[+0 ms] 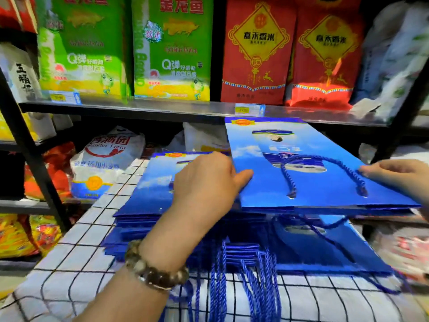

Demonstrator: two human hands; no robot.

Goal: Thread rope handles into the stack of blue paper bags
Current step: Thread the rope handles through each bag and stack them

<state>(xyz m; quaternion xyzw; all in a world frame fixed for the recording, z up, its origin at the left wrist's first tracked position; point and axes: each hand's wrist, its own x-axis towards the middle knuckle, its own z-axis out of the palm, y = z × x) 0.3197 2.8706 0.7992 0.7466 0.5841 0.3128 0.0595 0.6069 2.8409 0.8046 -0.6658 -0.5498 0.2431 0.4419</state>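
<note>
Fingers (pixel 376 170) of the right hand (pixel 401 180) are pinching the right edge of a flat blue paper bag (pixel 301 184), the left hand (pixel 204 182) gripping its left edge. Loose blue rope handles (pixel 220 270) are lying nearest on a black-and-white checked cloth (pixel 76 259); the bag is hovering over blue bag stacks (pixel 144 201), before shelved green rice sacks (pixel 171 54).

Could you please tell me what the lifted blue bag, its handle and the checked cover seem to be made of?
Blue bag: probably glossy coated paper; stiff, flat, shiny. Handle: twisted blue cord, strands visible, fibre unclear. Checked cover: apparently soft cloth; it wrinkles.
</note>
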